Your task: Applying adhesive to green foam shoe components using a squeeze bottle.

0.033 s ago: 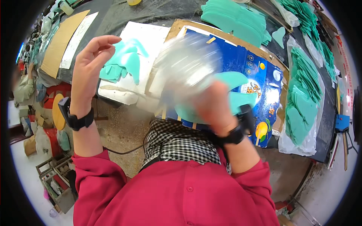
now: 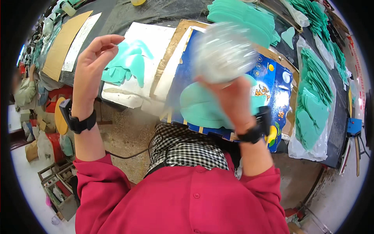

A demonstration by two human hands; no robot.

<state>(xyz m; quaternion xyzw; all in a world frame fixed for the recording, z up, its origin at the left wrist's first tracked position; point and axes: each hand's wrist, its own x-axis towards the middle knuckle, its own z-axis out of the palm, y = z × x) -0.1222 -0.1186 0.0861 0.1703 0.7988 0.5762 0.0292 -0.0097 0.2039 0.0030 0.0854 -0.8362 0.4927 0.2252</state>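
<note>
My right hand (image 2: 235, 99) grips a clear, rounded plastic container (image 2: 224, 54), smeared by motion, above a blue printed cardboard sheet (image 2: 230, 134). Its exact kind is not plain. Beneath it on the cardboard lie flat green cut pieces (image 2: 198, 107), partly covered by the hand. My left hand (image 2: 95, 58) is raised at the left with fingers loosely curled and the thumb apart, nothing between them. Just past its fingertips, several glossy green pieces (image 2: 134, 64) lie overlapping on a white board (image 2: 120, 97).
Stacked green pieces (image 2: 241, 21) stand at the back, with another pile (image 2: 313, 97) on a plastic bag (image 2: 311, 154) at the right. A brown cardboard sheet (image 2: 58, 50) lies far left. A person (image 2: 26, 91) is at the far left edge.
My right hand and the clear container have moved to the right and slightly away from me, uncovering more of the green pieces. My left hand has hardly moved.
</note>
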